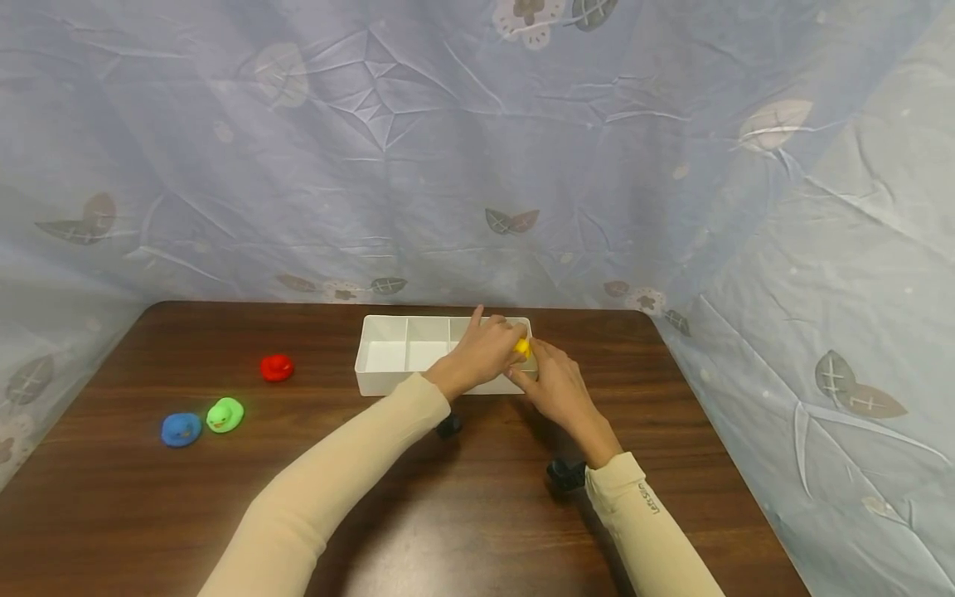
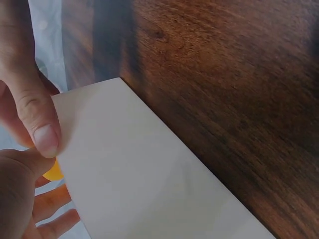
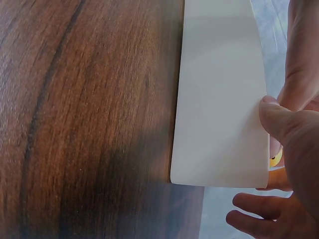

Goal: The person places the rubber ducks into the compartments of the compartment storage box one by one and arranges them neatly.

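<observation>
Yellow duck [image 1: 525, 349] between hands, at right end of white divided tray [image 1: 382, 383]. Left hand [image 1: 483, 352] pinches it; right hand [image 1: 559, 386] just right, thumb at near rim, grip unclear. Duck's long axis hidden.

Glossy wood-grain table [image 1: 418, 514], probably plastic tray [image 1: 380, 384]

Left side of my brown table [image 1: 477, 522]: red toy duck [image 1: 277, 367]; nearer me, green duck [image 1: 225, 414], blue duck [image 1: 181, 429] just beside it. Pale fabric [image 1: 448, 166] with leaf prints [image 1: 498, 220] hangs beyond table, also on my right.
</observation>
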`<move>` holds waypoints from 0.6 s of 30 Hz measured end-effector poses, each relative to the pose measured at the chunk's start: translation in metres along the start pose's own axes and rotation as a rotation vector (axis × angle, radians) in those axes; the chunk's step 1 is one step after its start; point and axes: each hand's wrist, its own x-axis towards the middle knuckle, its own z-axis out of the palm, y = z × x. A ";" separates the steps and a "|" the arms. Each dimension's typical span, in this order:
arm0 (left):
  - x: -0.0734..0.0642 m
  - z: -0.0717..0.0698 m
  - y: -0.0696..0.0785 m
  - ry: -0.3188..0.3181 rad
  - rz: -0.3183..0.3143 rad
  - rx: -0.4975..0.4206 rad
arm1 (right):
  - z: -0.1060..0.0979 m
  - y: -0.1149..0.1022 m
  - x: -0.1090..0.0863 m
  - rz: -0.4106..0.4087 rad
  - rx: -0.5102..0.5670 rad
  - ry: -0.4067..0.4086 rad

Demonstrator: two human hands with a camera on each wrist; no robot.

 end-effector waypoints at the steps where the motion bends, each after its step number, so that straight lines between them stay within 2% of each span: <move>1: 0.000 0.000 0.000 -0.003 0.000 0.000 | 0.000 0.000 0.000 0.000 0.001 0.001; 18: 0.004 0.004 -0.001 -0.035 -0.013 0.029 | -0.001 -0.002 -0.001 0.009 -0.002 -0.003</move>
